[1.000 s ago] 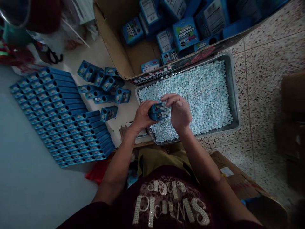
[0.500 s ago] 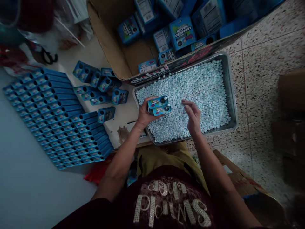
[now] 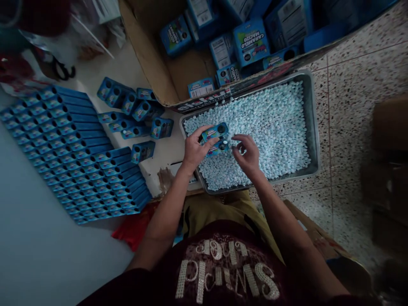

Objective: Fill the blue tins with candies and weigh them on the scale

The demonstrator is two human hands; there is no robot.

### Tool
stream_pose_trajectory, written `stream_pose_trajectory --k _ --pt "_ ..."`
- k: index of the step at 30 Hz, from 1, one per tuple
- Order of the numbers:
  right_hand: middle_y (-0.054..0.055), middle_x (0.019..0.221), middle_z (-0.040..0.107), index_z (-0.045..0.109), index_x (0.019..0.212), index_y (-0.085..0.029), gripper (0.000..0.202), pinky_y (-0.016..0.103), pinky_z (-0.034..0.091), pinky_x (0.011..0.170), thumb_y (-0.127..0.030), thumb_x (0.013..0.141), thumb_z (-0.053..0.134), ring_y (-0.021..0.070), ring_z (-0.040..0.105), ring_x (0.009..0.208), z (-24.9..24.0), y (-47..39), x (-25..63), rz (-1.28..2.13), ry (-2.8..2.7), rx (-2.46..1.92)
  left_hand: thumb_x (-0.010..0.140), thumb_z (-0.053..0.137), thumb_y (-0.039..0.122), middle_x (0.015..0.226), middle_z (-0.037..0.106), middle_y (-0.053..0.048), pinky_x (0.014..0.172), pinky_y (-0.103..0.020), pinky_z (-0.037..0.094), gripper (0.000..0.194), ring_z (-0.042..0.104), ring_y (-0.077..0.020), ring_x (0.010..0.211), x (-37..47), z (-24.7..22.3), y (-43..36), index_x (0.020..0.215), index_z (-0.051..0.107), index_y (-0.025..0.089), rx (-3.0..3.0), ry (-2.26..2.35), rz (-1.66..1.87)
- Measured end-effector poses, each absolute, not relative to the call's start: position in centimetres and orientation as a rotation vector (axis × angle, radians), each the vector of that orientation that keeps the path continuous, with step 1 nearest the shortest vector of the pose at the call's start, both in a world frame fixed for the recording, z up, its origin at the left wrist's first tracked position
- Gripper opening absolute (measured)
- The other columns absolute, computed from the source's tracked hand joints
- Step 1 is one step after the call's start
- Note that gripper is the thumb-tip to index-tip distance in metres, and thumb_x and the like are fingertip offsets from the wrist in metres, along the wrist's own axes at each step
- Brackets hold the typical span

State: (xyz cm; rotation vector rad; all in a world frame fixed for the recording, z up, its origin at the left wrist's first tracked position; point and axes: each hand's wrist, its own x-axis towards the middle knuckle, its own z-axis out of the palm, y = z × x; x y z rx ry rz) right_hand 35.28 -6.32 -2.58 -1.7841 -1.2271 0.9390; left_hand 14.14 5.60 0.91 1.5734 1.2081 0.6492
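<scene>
My left hand grips two small blue candy boxes stacked together, their round holes facing up, over the near left corner of a grey metal tray filled with pale blue candies. My right hand hovers just right of the boxes, fingertips pinched together close to the lower box's hole; whether a candy is between them cannot be told.
Several loose blue boxes lie on the white surface left of the tray. A large block of neatly ranked blue boxes spreads further left. An open cardboard carton with bigger blue packs stands behind the tray. Terrazzo floor lies to the right.
My right hand lifted off the boxes, swung right over the candies, then came back pinched beside the boxes. My left hand tilted the boxes so their holes face up.
</scene>
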Motion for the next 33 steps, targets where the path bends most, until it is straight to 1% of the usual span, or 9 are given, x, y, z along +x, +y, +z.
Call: stream_pose_trajectory --k 3,6,9,12,14,17,22,27,33 --pt "0.014 0.138 0.069 0.07 0.133 -0.027 0.042 0.055 0.055 0.109 -0.053 0.101 0.066 0.0337 0.066 0.122 -2.1 -6.7 36.3 0.777 -1.434 -1.977 0.096 0.07 0.08 0.116 0.082 -0.007 0.094 -0.039 0.066 0.066 0.079 -0.0252 0.104 13.9 2.1 5.8 0.131 0.073 0.024 1.621 1.215 0.705" --pt "0.02 0.155 0.062 0.065 0.146 -0.022 0.061 0.063 0.046 0.118 -0.059 0.098 0.07 0.043 0.054 0.141 -3.2 -6.6 35.8 0.741 -1.674 -2.128 0.099 0.069 0.076 0.133 0.08 -0.01 0.105 -0.042 0.064 0.063 0.077 -0.0286 0.122 12.5 4.4 5.2 0.138 0.071 0.026 1.697 1.245 0.807" --pt "0.023 0.14 0.068 0.07 0.133 -0.018 0.047 0.057 0.051 0.109 -0.049 0.098 0.067 0.0399 0.061 0.126 -5.5 -5.7 35.4 0.785 -1.632 -2.194 0.101 0.069 0.071 0.144 0.076 -0.01 0.114 -0.043 0.061 0.061 0.073 -0.0303 0.136 10.5 7.3 3.8 0.145 0.067 0.029 1.75 1.283 0.892" --pt "0.013 0.097 0.071 0.07 0.102 -0.022 0.024 0.045 0.055 0.083 -0.043 0.092 0.068 0.0292 0.063 0.089 -6.3 -4.3 36.0 0.996 -1.16 -2.114 0.101 0.07 0.069 0.144 0.076 -0.01 0.116 -0.043 0.062 0.06 0.074 -0.0299 0.136 8.1 9.6 1.5 0.146 0.065 0.03 1.728 1.299 0.915" --pt "0.005 0.078 0.061 0.063 0.089 -0.025 0.022 0.037 0.047 0.063 -0.046 0.088 0.069 0.0223 0.054 0.07 -5.2 -3.4 36.6 1.248 -0.723 -1.87 0.101 0.072 0.068 0.14 0.078 -0.011 0.114 -0.043 0.063 0.058 0.076 -0.0297 0.132 6.8 10.4 -0.5 0.143 0.067 0.028 1.68 1.322 0.867" --pt "0.003 0.075 0.056 0.056 0.083 -0.027 0.029 0.032 0.034 0.049 -0.055 0.088 0.061 0.0176 0.047 0.061 -1.4 -2.8 37.1 1.488 -0.399 -1.517 0.098 0.08 0.06 0.13 0.082 -0.01 0.103 -0.04 0.068 0.053 0.081 -0.0281 0.118 6.1 9.9 -4.0 0.139 0.071 0.027 1.657 1.356 0.703" --pt "0.005 0.082 0.06 0.055 0.085 -0.027 0.036 0.035 0.042 0.05 -0.063 0.086 0.061 0.016 0.049 0.059 5.9 -3.8 35.7 1.616 -0.402 -1.173 0.092 0.088 0.06 0.112 0.085 -0.007 0.086 -0.037 0.068 0.05 0.083 -0.0257 0.097 10.2 7.1 -7.9 0.127 0.075 0.027 1.778 1.431 0.607" --pt "0.002 0.079 0.056 0.061 0.09 -0.029 0.037 0.038 0.049 0.062 -0.064 0.088 0.07 0.019 0.055 0.067 9.0 -5.0 34.1 1.451 -0.499 -1.04 0.097 0.078 0.066 0.109 0.085 -0.009 0.087 -0.038 0.067 0.048 0.083 -0.0263 0.098 15.3 6.1 -7.8 0.122 0.076 0.024 1.891 1.375 0.683" --pt "0.0 0.067 0.051 0.057 0.07 -0.027 0.048 0.036 0.047 0.064 -0.064 0.091 0.079 0.0179 0.053 0.065 9.0 -5.3 33.6 1.215 -0.527 -1.098 0.1 0.076 0.063 0.117 0.084 -0.01 0.098 -0.04 0.065 0.05 0.082 -0.0267 0.11 16.8 5.5 -7.2 0.13 0.074 0.023 1.985 1.301 0.678"
